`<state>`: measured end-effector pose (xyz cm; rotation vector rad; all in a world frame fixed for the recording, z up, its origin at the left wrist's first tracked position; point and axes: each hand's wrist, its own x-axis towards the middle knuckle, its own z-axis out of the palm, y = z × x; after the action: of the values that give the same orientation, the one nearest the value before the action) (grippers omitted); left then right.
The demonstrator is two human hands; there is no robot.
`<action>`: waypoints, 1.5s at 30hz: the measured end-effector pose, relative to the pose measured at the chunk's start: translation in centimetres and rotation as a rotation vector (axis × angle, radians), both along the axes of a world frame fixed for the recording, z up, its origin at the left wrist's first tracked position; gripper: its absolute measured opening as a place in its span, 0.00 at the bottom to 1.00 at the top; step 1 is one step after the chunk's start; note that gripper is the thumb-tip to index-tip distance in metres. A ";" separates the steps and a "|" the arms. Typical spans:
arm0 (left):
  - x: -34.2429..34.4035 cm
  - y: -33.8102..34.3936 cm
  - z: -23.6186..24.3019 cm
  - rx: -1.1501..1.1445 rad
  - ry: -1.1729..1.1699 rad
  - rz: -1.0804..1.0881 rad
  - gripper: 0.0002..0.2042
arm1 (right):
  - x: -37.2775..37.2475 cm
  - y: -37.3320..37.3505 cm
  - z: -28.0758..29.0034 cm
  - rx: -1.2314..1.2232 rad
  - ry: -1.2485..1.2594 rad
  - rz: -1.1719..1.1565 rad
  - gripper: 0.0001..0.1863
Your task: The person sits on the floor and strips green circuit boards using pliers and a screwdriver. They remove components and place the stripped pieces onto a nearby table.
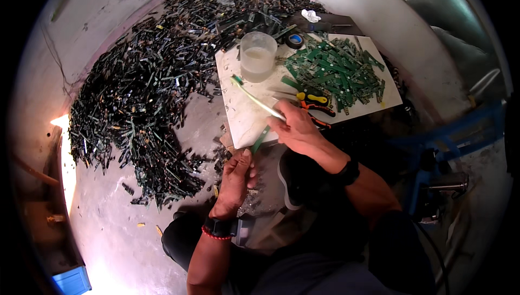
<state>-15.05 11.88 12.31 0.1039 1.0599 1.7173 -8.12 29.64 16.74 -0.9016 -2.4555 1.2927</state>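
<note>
My left hand [236,175] pinches one end of a narrow green circuit board strip [260,138], just off the near edge of a white board [236,127]. In my right hand [299,127] is a pale toothbrush [254,99], its green-bristled head pointing away to the upper left, above the board and apart from the strip. Right of the toothbrush lie pliers with orange and black handles [318,112] and a tool with a yellow and black handle [314,99]. A translucent plastic cup [258,59] stands behind the brush head.
Many green circuit board strips [336,70] are heaped on the board's right half. A blue tape roll [294,40] lies behind them, near a crumpled white tissue [311,15]. Dark strips form a large pile [146,100] on the floor at left. Blue metal framing [460,143] stands at right.
</note>
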 end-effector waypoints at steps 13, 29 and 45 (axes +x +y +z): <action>0.3 -0.3 0.5 -0.080 0.147 -0.104 0.15 | 3.3 5.2 2.1 -0.187 0.294 -0.278 0.05; 0.9 0.3 -0.2 -0.159 0.242 -0.190 0.17 | 4.7 8.0 4.0 -0.065 0.589 -0.342 0.08; 1.3 -0.1 -0.7 -0.252 0.359 -0.179 0.18 | 6.9 13.9 2.2 0.413 0.520 -0.704 0.14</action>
<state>-13.78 11.76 11.60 0.3449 1.4766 1.4214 -1.25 43.52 18.92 -1.0146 -1.6699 0.6304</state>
